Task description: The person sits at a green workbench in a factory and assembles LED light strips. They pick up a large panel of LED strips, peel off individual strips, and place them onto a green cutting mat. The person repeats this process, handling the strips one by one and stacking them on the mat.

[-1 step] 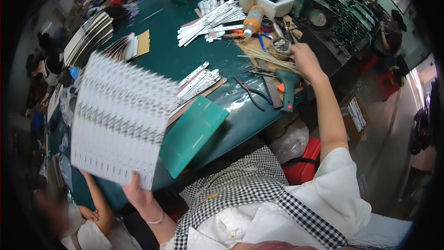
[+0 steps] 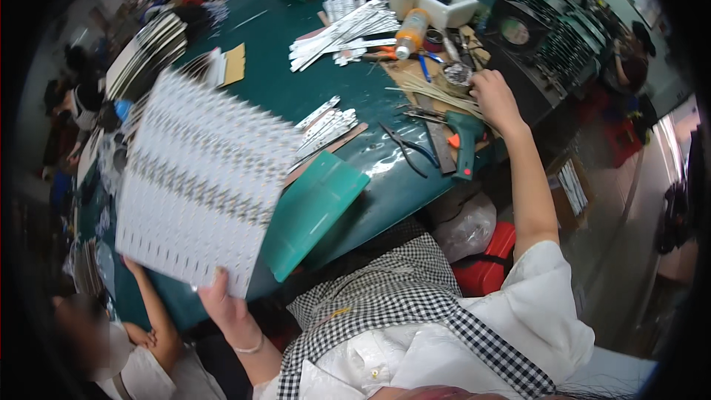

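My left hand grips the lower corner of a large white panel of joined strips, held tilted up over the left part of the green table. Under its edge a teal plastic sheet overhangs the table's front. My right hand reaches far across the table to a bundle of thin pale sticks, fingers curled on or just above them; whether it grips any I cannot tell. A green hand tool and black pliers lie just below that hand.
Loose white strips lie mid-table, more of them farther back beside an orange bottle and a white box. Stacked panels stand at the far left. Another person sits at my lower left. A red container is under the table.
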Tool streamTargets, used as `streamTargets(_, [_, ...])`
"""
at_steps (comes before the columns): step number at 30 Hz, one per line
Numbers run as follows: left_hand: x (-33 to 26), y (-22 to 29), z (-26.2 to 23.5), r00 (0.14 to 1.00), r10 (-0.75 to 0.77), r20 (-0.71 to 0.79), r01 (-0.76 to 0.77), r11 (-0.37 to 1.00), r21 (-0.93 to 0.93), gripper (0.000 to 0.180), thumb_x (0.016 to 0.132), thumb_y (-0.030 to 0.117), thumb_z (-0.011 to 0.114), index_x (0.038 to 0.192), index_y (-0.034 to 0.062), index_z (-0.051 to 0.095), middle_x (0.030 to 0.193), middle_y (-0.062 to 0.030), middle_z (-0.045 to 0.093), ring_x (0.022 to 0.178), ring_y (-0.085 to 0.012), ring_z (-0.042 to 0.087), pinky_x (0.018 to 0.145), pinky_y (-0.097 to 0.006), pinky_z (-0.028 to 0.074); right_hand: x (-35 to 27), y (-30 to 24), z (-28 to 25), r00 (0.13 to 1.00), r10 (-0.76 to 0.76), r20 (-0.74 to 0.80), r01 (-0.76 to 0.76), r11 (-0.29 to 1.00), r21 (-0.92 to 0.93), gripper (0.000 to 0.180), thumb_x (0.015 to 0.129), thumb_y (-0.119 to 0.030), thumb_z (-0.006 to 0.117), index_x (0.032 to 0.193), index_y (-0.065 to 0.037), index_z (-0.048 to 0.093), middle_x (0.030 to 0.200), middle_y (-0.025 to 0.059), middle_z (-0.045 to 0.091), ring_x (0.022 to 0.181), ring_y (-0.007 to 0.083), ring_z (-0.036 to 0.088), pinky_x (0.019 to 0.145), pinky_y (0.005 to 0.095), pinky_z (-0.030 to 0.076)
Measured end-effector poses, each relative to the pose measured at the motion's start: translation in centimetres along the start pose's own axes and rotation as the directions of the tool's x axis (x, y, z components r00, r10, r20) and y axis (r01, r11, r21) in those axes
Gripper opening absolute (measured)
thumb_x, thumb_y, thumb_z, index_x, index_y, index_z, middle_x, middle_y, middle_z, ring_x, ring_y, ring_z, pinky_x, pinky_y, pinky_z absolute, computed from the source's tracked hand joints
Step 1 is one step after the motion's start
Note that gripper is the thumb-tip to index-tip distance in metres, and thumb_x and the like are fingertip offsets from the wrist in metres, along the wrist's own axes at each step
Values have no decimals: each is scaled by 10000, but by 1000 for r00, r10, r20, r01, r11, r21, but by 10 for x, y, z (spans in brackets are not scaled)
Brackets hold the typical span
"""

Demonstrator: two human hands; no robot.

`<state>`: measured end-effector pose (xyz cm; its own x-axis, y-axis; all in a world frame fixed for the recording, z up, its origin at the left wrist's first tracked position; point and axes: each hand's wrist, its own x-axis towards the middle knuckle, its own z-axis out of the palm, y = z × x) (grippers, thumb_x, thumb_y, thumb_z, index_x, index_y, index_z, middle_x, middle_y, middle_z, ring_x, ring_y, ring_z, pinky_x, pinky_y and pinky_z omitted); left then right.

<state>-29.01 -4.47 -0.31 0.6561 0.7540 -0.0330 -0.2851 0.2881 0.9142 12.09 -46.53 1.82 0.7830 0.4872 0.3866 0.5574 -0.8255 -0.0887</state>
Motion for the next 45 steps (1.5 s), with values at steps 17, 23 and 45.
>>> streamTargets(17, [-3,-36,32,977,-146,158,136,988,75,477,755,0,722,1192,-49,538,1125,-129,633,1021,-213,620,903,-348,483,6,-200,35,799,-419,431,-450,59,891,422,812,29,658,1206,47,509,1083,79,632,942,133,609,844,290,503])
streamTargets(23, [6,-39,30,977,-174,122,158,979,128,414,773,-2,708,1158,-48,563,1096,-125,644,988,-199,628,876,-330,496,14,-204,47,812,-392,433,-423,116,899,380,815,36,652,1172,52,523,1066,88,641,920,132,618,824,292,511])
streamTargets(45, [6,-29,30,958,-244,151,219,962,165,384,805,-16,672,1168,-27,546,1087,-91,641,964,-177,628,869,-333,502,14,-194,49,775,-399,490,-421,253,871,422,778,17,699,1165,25,531,991,40,634,870,97,595,783,258,492])
